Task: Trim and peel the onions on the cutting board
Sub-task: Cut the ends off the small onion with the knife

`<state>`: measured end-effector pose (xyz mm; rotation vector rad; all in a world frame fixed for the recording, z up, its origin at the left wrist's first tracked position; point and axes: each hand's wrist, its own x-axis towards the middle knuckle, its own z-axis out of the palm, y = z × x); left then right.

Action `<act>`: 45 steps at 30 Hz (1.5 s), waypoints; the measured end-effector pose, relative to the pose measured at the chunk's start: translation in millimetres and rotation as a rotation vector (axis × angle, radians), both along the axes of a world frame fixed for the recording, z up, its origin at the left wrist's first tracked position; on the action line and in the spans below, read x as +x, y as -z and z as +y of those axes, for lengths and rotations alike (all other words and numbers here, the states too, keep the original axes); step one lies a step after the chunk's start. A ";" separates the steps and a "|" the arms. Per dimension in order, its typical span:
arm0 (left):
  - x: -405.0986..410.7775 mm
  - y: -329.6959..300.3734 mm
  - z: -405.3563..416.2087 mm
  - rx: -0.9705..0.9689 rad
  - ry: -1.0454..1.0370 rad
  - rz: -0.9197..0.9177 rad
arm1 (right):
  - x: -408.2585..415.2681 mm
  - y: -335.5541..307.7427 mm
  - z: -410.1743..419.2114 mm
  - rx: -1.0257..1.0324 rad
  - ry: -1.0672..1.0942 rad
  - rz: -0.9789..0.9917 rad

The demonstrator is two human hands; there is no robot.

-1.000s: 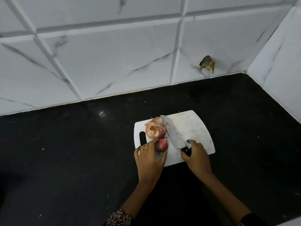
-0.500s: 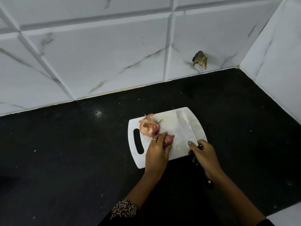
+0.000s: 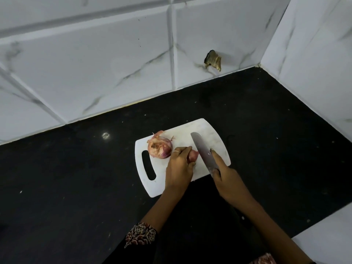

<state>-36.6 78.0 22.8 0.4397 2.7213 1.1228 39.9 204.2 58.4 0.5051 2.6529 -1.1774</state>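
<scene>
Nearest me, my two forearms reach in over the black surface (image 3: 76, 187), a patterned sleeve (image 3: 140, 234) at the left wrist. My left hand (image 3: 180, 169) curls its fingers (image 3: 183, 150) over the small onion (image 3: 193, 156), pinning it to the near half of the white cutting board (image 3: 144, 187); only its reddish right end shows past the knuckles. My right hand (image 3: 227, 182) grips the knife (image 3: 203, 151) by the handle, forefinger laid along the blade, and the blade slants across the board with its flat just beside the onion's exposed end. Whether the edge has already bitten in I cannot tell.

Beyond the held onion, the larger onion (image 3: 160, 147) sits untouched on the board's far left, papery skin flaking, close to the handle slot. Behind it rises the tiled wall (image 3: 95, 63), with a brown scrap (image 3: 213, 61) stuck low near the corner.

I judge this to be the first trimming cut, early in the job. The next move calls for a short downward press through the tip, left fingertips tucked clear of the edge.
</scene>
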 end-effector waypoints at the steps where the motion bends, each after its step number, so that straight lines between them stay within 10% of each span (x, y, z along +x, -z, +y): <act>1: -0.3 0.4 -0.2 -0.001 0.001 0.007 | 0.3 -0.1 -1.1 0.014 -0.007 -0.002; 45: -16.4 0.3 -4.9 0.061 0.007 -0.001 | -28.5 -10.3 -20.9 0.324 -0.143 -0.108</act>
